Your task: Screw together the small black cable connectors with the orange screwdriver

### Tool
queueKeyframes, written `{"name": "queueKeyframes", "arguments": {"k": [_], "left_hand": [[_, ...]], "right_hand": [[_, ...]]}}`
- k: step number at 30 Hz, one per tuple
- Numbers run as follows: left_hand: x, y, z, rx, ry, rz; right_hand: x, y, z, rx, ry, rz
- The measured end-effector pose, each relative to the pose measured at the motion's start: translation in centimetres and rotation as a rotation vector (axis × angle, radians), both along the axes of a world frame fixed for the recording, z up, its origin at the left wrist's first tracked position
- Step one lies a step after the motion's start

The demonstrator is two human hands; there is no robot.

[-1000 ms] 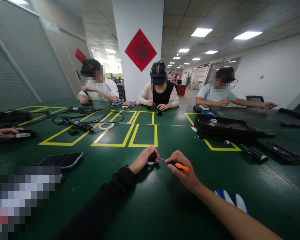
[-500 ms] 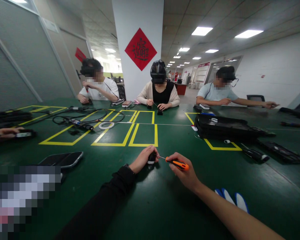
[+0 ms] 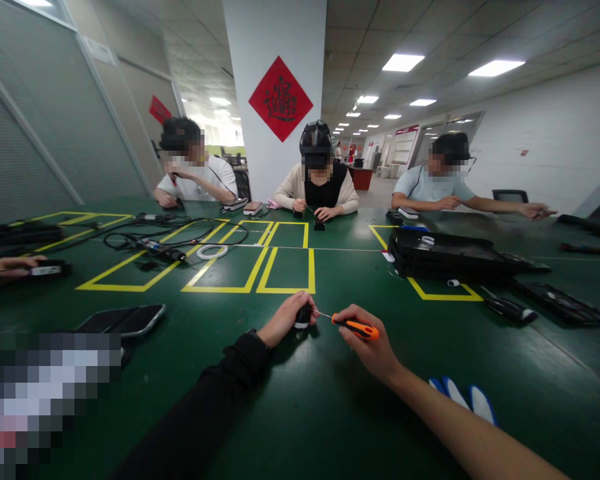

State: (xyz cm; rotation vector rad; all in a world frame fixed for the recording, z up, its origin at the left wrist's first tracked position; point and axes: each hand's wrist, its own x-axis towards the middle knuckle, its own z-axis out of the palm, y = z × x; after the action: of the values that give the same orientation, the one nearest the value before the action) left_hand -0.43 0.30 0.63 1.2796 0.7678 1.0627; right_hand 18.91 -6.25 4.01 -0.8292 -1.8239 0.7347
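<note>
On the green table (image 3: 290,393), my left hand (image 3: 287,320) is closed round a small black object (image 3: 303,315) with a pale band near its base. My right hand (image 3: 367,340) grips an orange and black screwdriver (image 3: 363,329) by the handle. Its thin shaft points left, and the tip is at the black object's right side, by my left fingertips. Whether the tip is seated in a screw is too small to tell.
A phone (image 3: 125,320) lies at left. Black cables (image 3: 163,250) and a white ring (image 3: 212,252) lie beyond. Black cases (image 3: 445,253), a black tool (image 3: 510,308) and blue-white gloves (image 3: 480,403) are at right. Three people sit opposite; another person's hand (image 3: 17,265) is at far left.
</note>
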Motion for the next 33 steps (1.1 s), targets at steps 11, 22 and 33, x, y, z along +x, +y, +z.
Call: {"name": "queueKeyframes", "arguments": {"k": [11,22,33], "left_hand": [[0.10,-0.28,0.41,-0.013,0.009,0.021],[0.14,-0.27,0.29,0.001,0.019,0.014],[0.10,-0.41,0.50,0.003,0.005,0.018]], "right_hand": [[0.01,0.01,0.03,-0.108,0.013,-0.022],[-0.40,-0.38,0.49,0.003,-0.089,0.018],[-0.54,-0.45,0.40,-0.018,-0.051,-0.031]]}}
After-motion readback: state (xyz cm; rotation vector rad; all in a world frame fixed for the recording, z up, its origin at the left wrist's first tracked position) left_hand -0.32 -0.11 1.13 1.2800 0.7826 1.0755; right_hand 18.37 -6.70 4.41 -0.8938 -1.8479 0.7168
